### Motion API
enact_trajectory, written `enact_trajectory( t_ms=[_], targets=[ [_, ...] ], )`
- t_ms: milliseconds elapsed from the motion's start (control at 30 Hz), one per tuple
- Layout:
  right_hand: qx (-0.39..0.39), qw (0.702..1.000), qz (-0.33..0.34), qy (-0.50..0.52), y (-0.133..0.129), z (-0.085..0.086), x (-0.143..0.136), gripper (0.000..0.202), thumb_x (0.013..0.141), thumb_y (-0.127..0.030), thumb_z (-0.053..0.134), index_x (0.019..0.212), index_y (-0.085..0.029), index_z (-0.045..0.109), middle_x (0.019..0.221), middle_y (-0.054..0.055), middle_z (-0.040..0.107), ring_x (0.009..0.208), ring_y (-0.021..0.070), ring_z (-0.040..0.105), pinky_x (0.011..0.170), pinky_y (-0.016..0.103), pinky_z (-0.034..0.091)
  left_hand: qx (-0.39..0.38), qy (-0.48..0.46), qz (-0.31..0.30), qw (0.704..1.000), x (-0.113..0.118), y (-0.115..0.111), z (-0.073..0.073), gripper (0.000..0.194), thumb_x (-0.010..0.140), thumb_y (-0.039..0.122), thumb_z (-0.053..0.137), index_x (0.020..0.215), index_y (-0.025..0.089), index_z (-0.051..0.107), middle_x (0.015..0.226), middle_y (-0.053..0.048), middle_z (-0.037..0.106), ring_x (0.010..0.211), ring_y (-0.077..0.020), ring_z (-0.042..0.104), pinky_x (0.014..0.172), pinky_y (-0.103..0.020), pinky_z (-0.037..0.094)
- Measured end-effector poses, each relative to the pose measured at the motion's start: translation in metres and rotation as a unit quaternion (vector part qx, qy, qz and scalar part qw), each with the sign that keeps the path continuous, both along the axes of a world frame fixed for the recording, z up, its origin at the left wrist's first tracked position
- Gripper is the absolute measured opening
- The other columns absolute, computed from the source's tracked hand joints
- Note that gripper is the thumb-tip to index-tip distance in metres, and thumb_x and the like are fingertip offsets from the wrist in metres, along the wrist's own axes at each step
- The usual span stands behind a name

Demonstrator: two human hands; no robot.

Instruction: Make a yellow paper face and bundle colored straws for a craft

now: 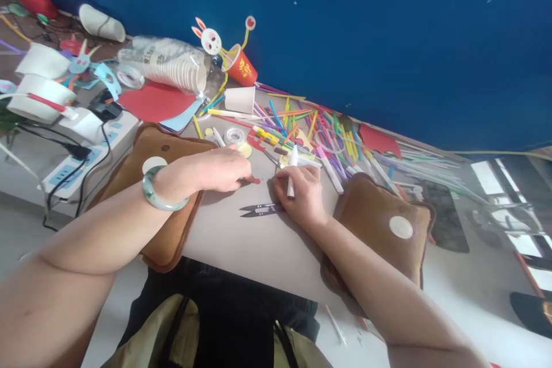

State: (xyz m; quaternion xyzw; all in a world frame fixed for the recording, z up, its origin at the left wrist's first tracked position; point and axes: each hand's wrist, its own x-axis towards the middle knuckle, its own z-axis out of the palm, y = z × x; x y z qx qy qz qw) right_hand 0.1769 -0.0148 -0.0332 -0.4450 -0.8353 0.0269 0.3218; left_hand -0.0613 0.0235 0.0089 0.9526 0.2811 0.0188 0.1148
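My right hand (302, 192) is closed around a white marker (293, 158), which stands nearly upright in the fingers. Its far end rises above the knuckles. My left hand (224, 169), with a green bangle on the wrist, is pinched closed over the table. A small red piece (256, 181) sticks out from its fingertips; what it is made of is unclear. Between the hands and closer to me lie the dark blades of scissors (259, 210), slightly apart and pointing left. The right hand hides their handles. A roll of clear tape (235, 136) lies just beyond my left hand.
Brown cushions (172, 241) (375, 224) lie under or beside both forearms. Coloured sticks (297, 121) and markers are scattered behind the hands. A red paper cup (244, 69) stands near the blue wall (345, 23). At left are stacked cups (176, 69) and a corded power strip (92, 155).
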Motion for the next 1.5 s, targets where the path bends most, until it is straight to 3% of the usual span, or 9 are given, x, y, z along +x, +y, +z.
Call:
enact_trajectory(
  t_ms=[167, 433, 533, 733, 867, 1000, 1200, 1500],
  targets=[
    [0.014, 0.999, 0.024, 0.017, 0.000, 0.001, 0.000, 0.012, 0.085, -0.013, 0.060, 0.088, -0.023, 0.056, 0.079, 0.000, 0.070, 0.071, 0.0198, 0.060, 0.083, 0.039, 0.041, 0.013, 0.054, 0.015, 0.998, 0.000, -0.003, 0.004, 0.026, 0.090, 0.014, 0.051, 0.071, 0.017, 0.068, 0.055, 0.000, 0.053, 0.062, -0.0168, 0.048, 0.078, -0.033, 0.036],
    [-0.003, 0.991, 0.131, 0.011, -0.003, 0.008, -0.007, 0.014, 0.090, -0.014, 0.057, 0.099, -0.022, 0.062, 0.089, 0.004, 0.072, 0.082, 0.0216, 0.063, 0.084, 0.040, 0.044, 0.027, 0.059, 0.029, 0.997, 0.001, -0.007, 0.010, 0.025, 0.087, 0.013, 0.052, 0.066, 0.016, 0.063, 0.055, -0.001, 0.050, 0.065, -0.0172, 0.048, 0.079, -0.034, 0.036],
    [-0.012, 0.992, 0.120, 0.035, -0.005, 0.009, -0.006, 0.015, 0.094, -0.016, 0.052, 0.101, -0.023, 0.063, 0.088, 0.005, 0.073, 0.080, 0.0214, 0.063, 0.083, 0.041, 0.045, 0.052, 0.040, 0.031, 0.997, 0.002, -0.005, 0.008, 0.027, 0.087, 0.012, 0.050, 0.064, 0.016, 0.062, 0.057, -0.003, 0.052, 0.063, -0.0180, 0.047, 0.076, -0.036, 0.037],
    [-0.084, 0.977, 0.074, 0.179, -0.010, 0.004, 0.000, 0.034, 0.102, -0.036, 0.045, 0.131, -0.025, 0.059, 0.082, 0.004, 0.073, 0.073, 0.0208, 0.067, 0.076, 0.040, 0.053, 0.027, -0.010, 0.033, 0.999, 0.004, 0.004, 0.006, 0.027, 0.087, 0.017, 0.055, 0.061, 0.017, 0.064, 0.059, -0.004, 0.056, 0.062, -0.0178, 0.050, 0.073, -0.035, 0.037],
    [-0.106, 0.973, 0.018, 0.202, -0.011, 0.002, -0.003, 0.022, 0.098, -0.034, 0.053, 0.110, -0.023, 0.068, 0.079, 0.003, 0.072, 0.062, 0.0166, 0.065, 0.069, 0.036, 0.055, 0.017, -0.019, 0.011, 1.000, 0.006, 0.005, 0.007, 0.027, 0.087, 0.016, 0.056, 0.062, 0.017, 0.065, 0.057, -0.003, 0.057, 0.060, -0.0162, 0.049, 0.074, -0.034, 0.038],
    [-0.150, 0.966, -0.021, 0.210, -0.013, -0.003, -0.007, 0.014, 0.093, -0.034, 0.060, 0.093, -0.022, 0.066, 0.074, 0.003, 0.069, 0.063, 0.0171, 0.065, 0.062, 0.033, 0.053, 0.009, -0.016, 0.001, 1.000, 0.006, 0.002, 0.007, 0.026, 0.085, 0.012, 0.057, 0.062, 0.017, 0.065, 0.056, -0.002, 0.058, 0.059, -0.0156, 0.050, 0.073, -0.033, 0.039],
    [-0.203, 0.949, -0.007, 0.243, -0.014, -0.011, -0.007, 0.022, 0.095, -0.042, 0.056, 0.087, -0.022, 0.061, 0.064, 0.001, 0.064, 0.056, 0.0143, 0.059, 0.052, 0.027, 0.047, -0.013, -0.018, -0.010, 1.000, 0.005, 0.000, 0.008, 0.024, 0.088, 0.016, 0.057, 0.068, 0.018, 0.070, 0.060, -0.003, 0.063, 0.060, -0.0163, 0.052, 0.062, -0.031, 0.034],
    [-0.221, 0.951, -0.006, 0.217, -0.014, -0.004, -0.009, 0.022, 0.095, -0.041, 0.058, 0.087, -0.021, 0.062, 0.069, 0.002, 0.066, 0.057, 0.0142, 0.060, 0.053, 0.026, 0.048, -0.022, 0.004, -0.010, 1.000, 0.006, 0.000, 0.010, 0.024, 0.089, 0.016, 0.055, 0.070, 0.018, 0.069, 0.061, -0.003, 0.063, 0.060, -0.0159, 0.053, 0.062, -0.031, 0.034]
  ],
)
